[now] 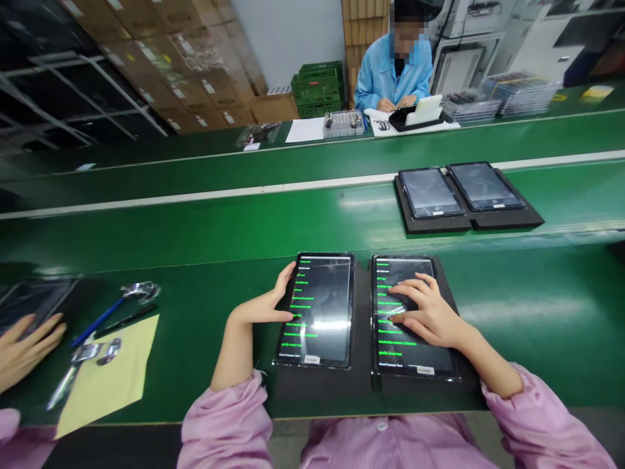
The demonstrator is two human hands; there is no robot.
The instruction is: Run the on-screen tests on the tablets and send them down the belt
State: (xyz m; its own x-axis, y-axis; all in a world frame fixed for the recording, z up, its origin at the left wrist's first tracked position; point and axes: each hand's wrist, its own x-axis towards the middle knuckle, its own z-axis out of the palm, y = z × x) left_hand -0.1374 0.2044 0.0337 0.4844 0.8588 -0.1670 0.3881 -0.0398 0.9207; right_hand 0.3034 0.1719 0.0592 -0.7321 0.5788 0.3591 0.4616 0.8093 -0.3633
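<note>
Two tablets lie side by side in front of me on a black foam tray [364, 319], their dark screens lit with lists of mostly green text. My left hand [266, 303] grips the left edge of the left tablet [325, 306]; its thumb lies over the screen, and the other fingers are partly hidden along the edge. Over the right tablet [407, 352], my right hand [427, 312] is spread with fingertips at the middle of the list. Nothing is held in that hand.
Another foam tray [439, 227] with two dark tablets stands farther back. To the left are a yellow paper [117, 384], a blue pen [97, 322] and a co-worker's hand [29, 348] on a dark tablet. Across the green bench, a person in blue [381, 71] works.
</note>
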